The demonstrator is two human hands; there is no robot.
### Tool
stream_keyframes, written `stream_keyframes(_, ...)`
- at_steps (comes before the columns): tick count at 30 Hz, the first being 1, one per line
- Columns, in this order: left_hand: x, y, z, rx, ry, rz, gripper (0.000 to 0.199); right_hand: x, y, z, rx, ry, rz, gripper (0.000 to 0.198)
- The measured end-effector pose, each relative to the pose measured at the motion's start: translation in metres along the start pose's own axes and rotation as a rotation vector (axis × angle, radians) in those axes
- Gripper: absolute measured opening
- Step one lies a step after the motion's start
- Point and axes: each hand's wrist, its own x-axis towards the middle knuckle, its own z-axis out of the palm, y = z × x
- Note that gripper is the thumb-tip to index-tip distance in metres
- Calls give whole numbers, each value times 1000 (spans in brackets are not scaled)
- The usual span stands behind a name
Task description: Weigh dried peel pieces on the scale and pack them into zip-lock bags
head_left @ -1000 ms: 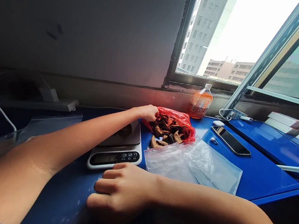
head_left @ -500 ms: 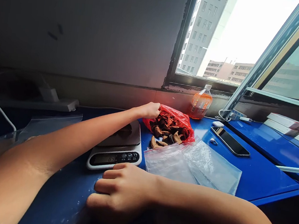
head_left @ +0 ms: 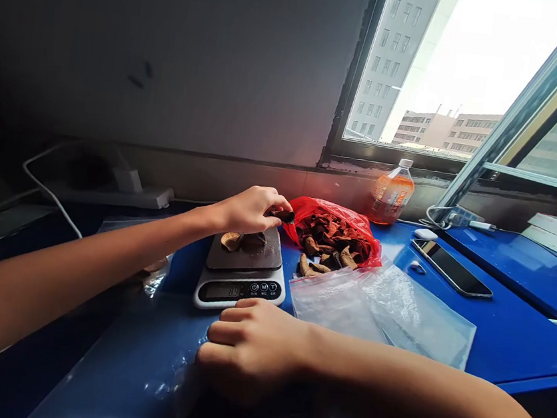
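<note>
My left hand point(head_left: 253, 210) is closed in a pinch on a dark dried brown piece point(head_left: 282, 215), above the rear of the kitchen scale point(head_left: 242, 288). A few similar curled pieces point(head_left: 232, 240) lie on its metal plate, partly behind my left hand. To the right, a red plastic bag point(head_left: 323, 207) lies open with many dried brown pieces point(head_left: 338, 238) in and spilling from its mouth. My right hand point(head_left: 258, 344) is curled shut in front of the scale, over a clear plastic bag point(head_left: 110, 364); whatever its fingers hold is hidden.
Clear zip bags point(head_left: 417, 312) lie right of the scale. Farther right are a phone point(head_left: 453, 268), an earbud case point(head_left: 425, 234) and an earbud point(head_left: 417, 267). An orange drink bottle point(head_left: 392, 194) stands by the wall. A power strip point(head_left: 143, 198) lies at the back left.
My left hand has moved left from the red bag's edge to above the scale, with a dried piece now in its fingers. The right hand stays closed in front of the scale.
</note>
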Motion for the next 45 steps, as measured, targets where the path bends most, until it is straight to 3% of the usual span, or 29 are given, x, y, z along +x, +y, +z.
stream_keyframes(3, 8, 14, 4, 136, 29, 12, 38, 2, 1, 0, 19, -16, 16, 15)
stream_keyframes(7, 37, 34, 24, 292, -75, 19, 43, 4, 0, -2, 14, -79, 44, 17)
stream_keyframes(14, 93, 29, 43, 366, -187, -89, 22, 3, -2, -4, -7, -76, 29, 20)
stream_keyframes(23, 95, 39, 75, 281, -266, -145, 26, 6, -3, -12, -10, -129, 57, 19)
stream_keyframes(28, 100, 27, 64, 178, -219, -153, 15, 5, -4, -11, 7, -109, 76, 18)
stream_keyframes(32, 72, 29, 35, 48, -129, -66, 24, 4, -4, -10, 20, -112, 88, 17)
stream_keyframes(36, 5, 33, 0, -11, -65, 35, 27, 3, -4, -9, 10, -112, 87, 17)
stream_keyframes(38, -31, 31, -14, 69, -4, -5, 25, 3, -4, -8, 21, -109, 83, 17)
stream_keyframes(41, -72, 26, -24, 293, -9, -104, 23, 4, -4, -8, 40, -134, 95, 16)
stream_keyframes(45, -90, 21, -11, 545, -154, -91, 22, 6, -6, -9, 48, -164, 108, 16)
